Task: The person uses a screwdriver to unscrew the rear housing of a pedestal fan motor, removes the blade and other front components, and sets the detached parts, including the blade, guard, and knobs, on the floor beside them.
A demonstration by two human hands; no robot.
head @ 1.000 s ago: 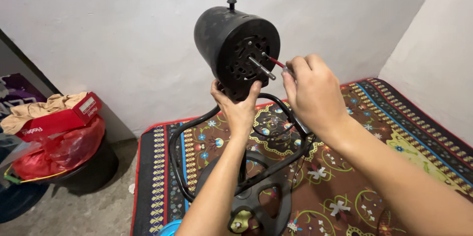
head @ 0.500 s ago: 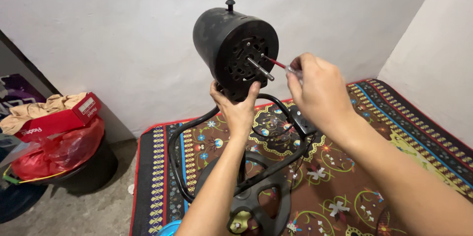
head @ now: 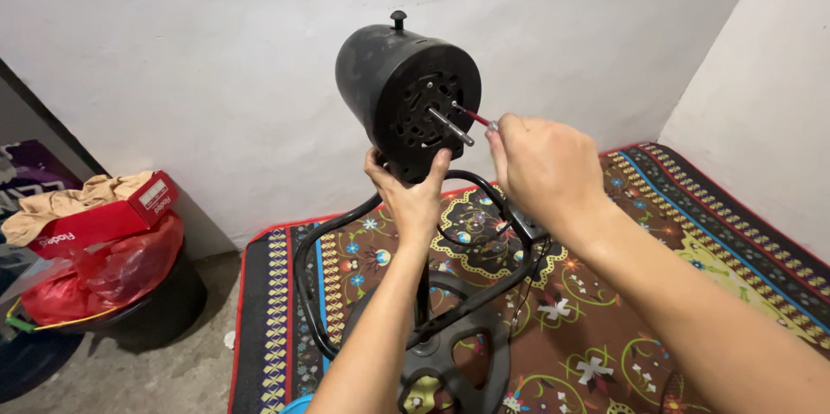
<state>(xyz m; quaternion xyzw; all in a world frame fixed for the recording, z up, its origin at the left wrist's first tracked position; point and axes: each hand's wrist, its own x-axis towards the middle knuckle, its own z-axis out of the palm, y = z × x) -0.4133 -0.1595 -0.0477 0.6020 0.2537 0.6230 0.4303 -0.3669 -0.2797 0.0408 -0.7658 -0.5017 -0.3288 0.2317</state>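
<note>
The left hand (head: 413, 198) grips the underside of the black drum-shaped plastic fan motor housing (head: 406, 90), steadying it on its stand. Right of the housing's metal shaft (head: 451, 127), the right hand (head: 545, 168) is closed around a red-shanked screwdriver (head: 477, 117), tip at the housing face. Slipping off could gouge plastic or jab the left fingers below.

- Fan motor housing (head: 389, 85) — matt black, dusty grey on top; bare silver shaft (head: 451, 126) at its centre.
- Screwdriver (head: 476, 117), at 3 o'clock of the shaft — red shank.
- Rug (head: 605, 310) — brown field, floral motifs in yellow, green, white and blue; striped multicolour border with red edge.
- Box (head: 104, 219), at 9 o'clock — red.
- Plastic bag (head: 95, 276) beneath it — translucent red.
- Walls (head: 216, 34) — plain white.
</note>
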